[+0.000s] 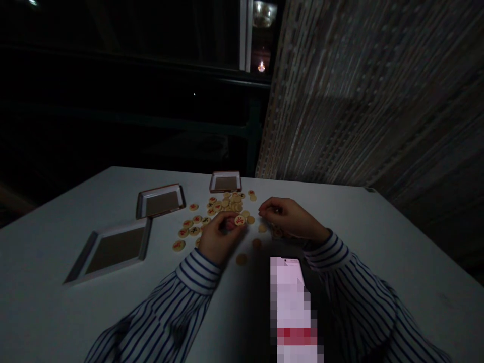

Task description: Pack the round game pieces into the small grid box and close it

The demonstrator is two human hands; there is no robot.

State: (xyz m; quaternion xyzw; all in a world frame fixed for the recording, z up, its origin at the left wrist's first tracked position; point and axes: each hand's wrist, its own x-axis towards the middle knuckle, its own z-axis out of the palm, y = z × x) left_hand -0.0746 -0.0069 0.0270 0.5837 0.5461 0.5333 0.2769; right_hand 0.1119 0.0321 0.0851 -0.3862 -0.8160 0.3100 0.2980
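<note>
Between the thumb and fingers of my left hand (216, 241) is a round xiangqi piece (239, 220), its red character facing me. Across from it, my right hand (289, 218) hangs low over the table with its fingers curled together. Whatever is in those fingertips, if anything, is hidden. Beneath my right hand lie a few partly covered xiangqi pieces (277, 233) in shadow. A heap of pieces (232, 204) sits just beyond my left hand. More pieces with red or dark characters (194, 231) are spread to its left, and some blank-looking discs (241, 259) lie nearer to me.
Three shallow rectangular trays stand on the white table (45, 242): a large one (81, 262) at left, another (139, 205) behind it, a smaller one (226, 174) at the back. A lit phone (293, 297) lies between my forearms. A string curtain (321, 91) hangs behind the table at right.
</note>
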